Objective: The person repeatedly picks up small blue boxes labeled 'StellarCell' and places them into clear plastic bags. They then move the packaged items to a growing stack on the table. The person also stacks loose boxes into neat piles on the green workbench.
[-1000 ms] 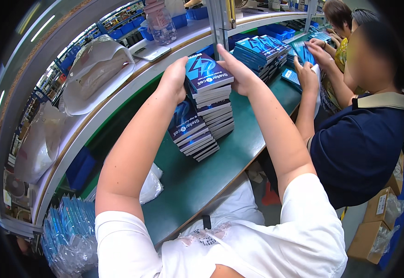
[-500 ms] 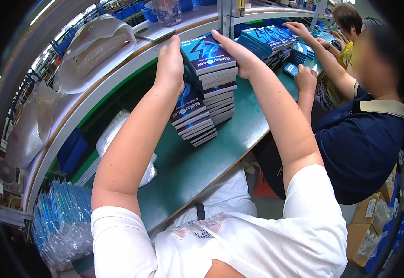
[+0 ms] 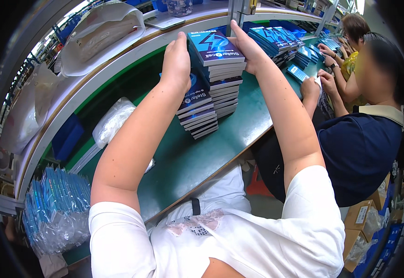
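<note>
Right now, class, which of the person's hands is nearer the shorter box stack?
Left. The left hand is close by the shorter stack, partly covering it in view; the right hand is at the taller stack's right side.

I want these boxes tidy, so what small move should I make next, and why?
Perhaps press lightly inward to square the taller stack: your left hand and right hand flank its top, and a strip of dark cover showing partway down suggests its upper boxes sit off the lower ones.
</note>
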